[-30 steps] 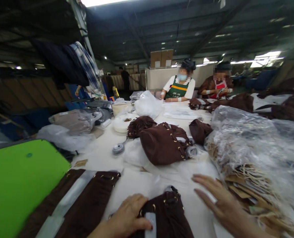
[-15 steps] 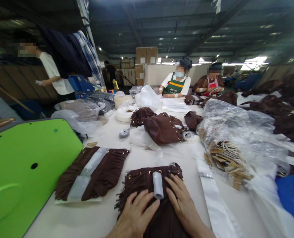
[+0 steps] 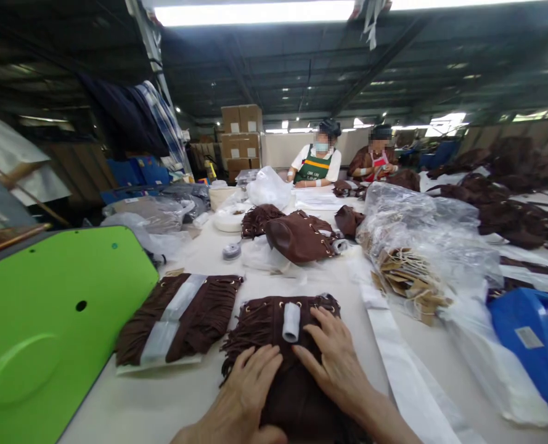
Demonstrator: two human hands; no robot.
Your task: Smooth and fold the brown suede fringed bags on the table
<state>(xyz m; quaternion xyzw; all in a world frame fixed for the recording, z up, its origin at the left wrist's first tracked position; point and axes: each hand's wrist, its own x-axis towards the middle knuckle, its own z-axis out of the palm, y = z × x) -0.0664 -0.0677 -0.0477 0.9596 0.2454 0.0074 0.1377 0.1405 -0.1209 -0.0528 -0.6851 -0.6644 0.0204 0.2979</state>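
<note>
A dark brown fringed bag (image 3: 296, 394) with brass eyelets lies flat on the table in front of me. Near its top edge sits a rolled piece of grey-white plastic wrap (image 3: 291, 322). My left hand (image 3: 250, 388) rests on the bag's left side, fingers stretched out. On the right side, my right hand (image 3: 331, 351) lies with its fingers spread, close beside the roll but apart from it. To the left is a second brown fringed bag (image 3: 200, 320), with a pale band of wrap across it and a white sheet under it.
A green panel (image 3: 52, 320) stands at the left. Further back lie a brown bucket bag (image 3: 301, 237) and a tape measure (image 3: 232, 251). Clear plastic bags (image 3: 421, 216), paper tags with strings (image 3: 412, 277) and a blue bin (image 3: 527, 339) are at right. Two co-workers (image 3: 320, 166) sit across the table.
My left hand has slid slightly down and left on the bag. The view has tilted up and shifted right. The person at far left now appears nearer the picture's edge.
</note>
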